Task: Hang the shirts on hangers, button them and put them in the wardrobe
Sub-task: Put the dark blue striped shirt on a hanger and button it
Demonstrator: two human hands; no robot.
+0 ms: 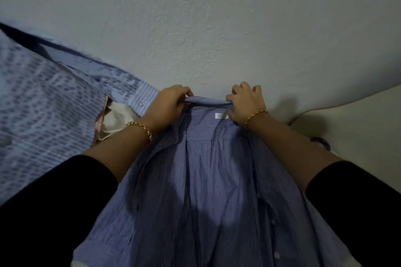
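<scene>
A pale, rough wall fills the upper frame. Below it at centre, a dark striped shirt hangs open, its collar gripped by the curled fingers of the left hand and the right hand. No hanger or wardrobe shows, so hanging, buttoning and stowing all seem left to do. I count two shirts, the second a paler striped shirt at left, and two hands.

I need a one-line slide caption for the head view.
The left hand and right hand grip the collar of an open blue striped shirt before a pale wall.
</scene>
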